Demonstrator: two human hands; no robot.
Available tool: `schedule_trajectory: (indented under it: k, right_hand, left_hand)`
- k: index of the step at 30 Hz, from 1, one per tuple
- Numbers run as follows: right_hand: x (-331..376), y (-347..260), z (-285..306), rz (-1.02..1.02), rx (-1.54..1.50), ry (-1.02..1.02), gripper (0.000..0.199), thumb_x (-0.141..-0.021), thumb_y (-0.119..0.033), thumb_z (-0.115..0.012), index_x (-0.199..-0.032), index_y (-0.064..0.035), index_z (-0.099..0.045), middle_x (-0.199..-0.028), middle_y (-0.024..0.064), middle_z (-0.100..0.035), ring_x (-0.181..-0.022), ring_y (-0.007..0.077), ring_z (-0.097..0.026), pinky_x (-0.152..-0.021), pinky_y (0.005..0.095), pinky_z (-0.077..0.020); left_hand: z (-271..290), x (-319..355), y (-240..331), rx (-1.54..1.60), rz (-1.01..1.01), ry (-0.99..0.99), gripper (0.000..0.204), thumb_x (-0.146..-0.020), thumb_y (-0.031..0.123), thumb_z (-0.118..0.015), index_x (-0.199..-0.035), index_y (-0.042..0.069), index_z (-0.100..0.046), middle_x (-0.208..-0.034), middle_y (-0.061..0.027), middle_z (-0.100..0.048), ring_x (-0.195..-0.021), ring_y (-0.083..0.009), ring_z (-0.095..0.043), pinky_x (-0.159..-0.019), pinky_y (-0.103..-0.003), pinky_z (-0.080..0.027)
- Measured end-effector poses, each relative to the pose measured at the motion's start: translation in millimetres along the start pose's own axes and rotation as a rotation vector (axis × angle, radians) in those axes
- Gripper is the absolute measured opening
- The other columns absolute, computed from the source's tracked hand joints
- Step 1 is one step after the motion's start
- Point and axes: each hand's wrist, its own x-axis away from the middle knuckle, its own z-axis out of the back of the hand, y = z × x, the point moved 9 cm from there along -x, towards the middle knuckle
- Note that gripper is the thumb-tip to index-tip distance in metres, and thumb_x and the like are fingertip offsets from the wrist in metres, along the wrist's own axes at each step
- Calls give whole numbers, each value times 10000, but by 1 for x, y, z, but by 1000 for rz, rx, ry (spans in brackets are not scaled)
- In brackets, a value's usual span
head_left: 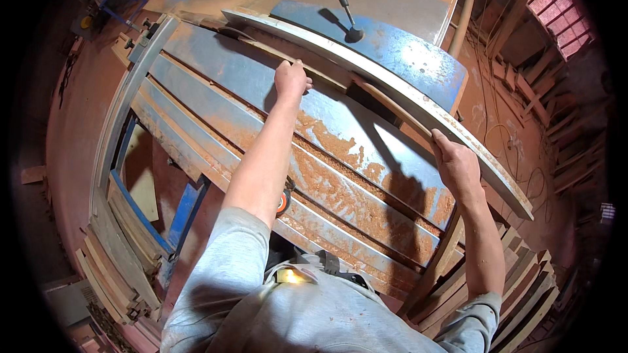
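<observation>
A thin wooden strip (386,103) lies along the metal fence (418,101) of a blue saw table (261,101) covered in sawdust. My left hand (291,80) presses down on the strip near its far end, fingers curled over it. My right hand (456,163) grips the near end of the strip against the fence. Both forearms reach forward from grey sleeves.
A black-handled lever (345,10) stands on the blue plate behind the fence. Stacked wooden slats (523,287) lie at lower right and more boards (111,255) at lower left. Loose timber and cables cover the floor at right. A red knob (283,201) sits under my left arm.
</observation>
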Motion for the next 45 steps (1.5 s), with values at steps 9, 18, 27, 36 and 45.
schedule_trajectory:
  k: [9, 18, 27, 36, 45]
  right_hand:
    - [-12, -15, 4, 61, 44, 39, 250, -1019, -307, -563, -1206, -154, -629, -670, 153, -650, -615, 356, -652, -524, 483, -475]
    - [-25, -30, 0, 60, 62, 23, 267, -1035, -327, -536, -1228, -162, -617, -650, 140, -649, -596, 336, -661, -508, 468, -487]
    - [-34, -47, 2, 17, 15, -7, 251, -1044, -335, -506, -1198, -167, -610, -647, 159, -648, -613, 352, -667, -523, 483, -489]
    - [-45, -55, -6, -10, -6, -45, 206, -1026, -309, -536, -1153, -157, -595, -681, 169, -658, -649, 372, -666, -562, 499, -491]
    - [-57, -73, -6, 31, -37, -6, 146, -1027, -281, -526, -1045, -137, -543, -650, 161, -646, -610, 389, -649, -542, 504, -489]
  left_hand:
    - [-23, 27, 5, -125, 9, -106, 286, -1011, 217, -555, -1096, -51, -507, -758, -157, -671, -527, -170, -593, -472, -323, -480]
    - [-8, 11, 3, -65, -1, -54, 301, -1016, 218, -562, -1121, -55, -495, -754, -148, -665, -536, -168, -600, -482, -329, -478]
    - [-32, 31, -3, -145, -39, -118, 346, -923, 250, -631, -989, -86, -578, -769, -188, -676, -635, -253, -664, -602, -367, -532]
    - [-29, 38, 16, -536, -257, 14, 559, -810, 218, -665, -1195, -161, -525, -1114, -368, -651, -1114, -454, -636, -1006, -464, -491]
    - [-9, 22, 13, -568, -235, 116, 420, -863, 270, -618, -1127, -57, -607, -1132, -298, -674, -1107, -447, -630, -963, -490, -496]
